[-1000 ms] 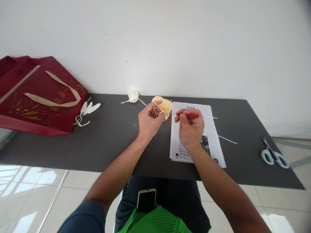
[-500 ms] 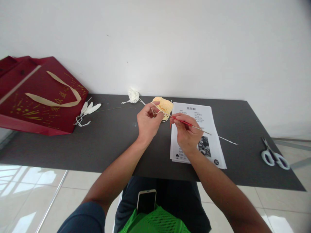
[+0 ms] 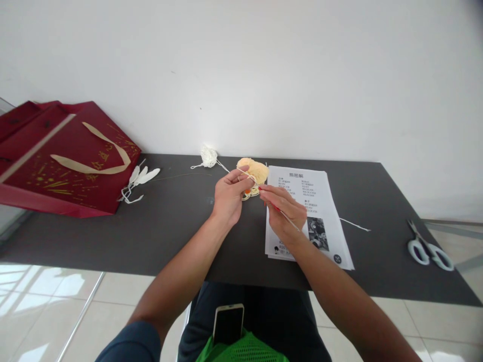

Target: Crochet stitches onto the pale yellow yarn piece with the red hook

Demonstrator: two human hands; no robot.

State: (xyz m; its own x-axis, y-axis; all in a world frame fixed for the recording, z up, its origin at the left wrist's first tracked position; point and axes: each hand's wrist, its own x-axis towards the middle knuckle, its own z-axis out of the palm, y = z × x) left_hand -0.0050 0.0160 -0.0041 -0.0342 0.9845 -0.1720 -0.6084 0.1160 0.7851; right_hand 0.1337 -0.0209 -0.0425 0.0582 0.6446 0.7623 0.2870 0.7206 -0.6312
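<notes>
My right hand (image 3: 285, 212) is closed around a slim crochet hook (image 3: 290, 220) with a red grip; its metal shaft slants back across the hand. The hook's tip meets pale yarn at the fingertips of my left hand (image 3: 228, 195). That hand is pinched shut on the yarn, with a strand stretched over its raised index finger. The worked part is small and mostly covered by the fingers. A small orange spot shows beside them. Just behind lies a pale yellow yarn ball (image 3: 255, 170), partly hidden by the left hand.
Printed sheets (image 3: 324, 201) lie under my right hand on the dark table (image 3: 173, 226). Scissors (image 3: 428, 249) rest at the right end. At left stand a red gift bag (image 3: 79, 171) and white crocheted-looking pieces (image 3: 143, 176). A white yarn ball (image 3: 209, 157) sits near the wall.
My right hand has turned and moved closer to the left, with the hook now lying steeper across it. The left fingers have shifted slightly. The whole view has moved a little.
</notes>
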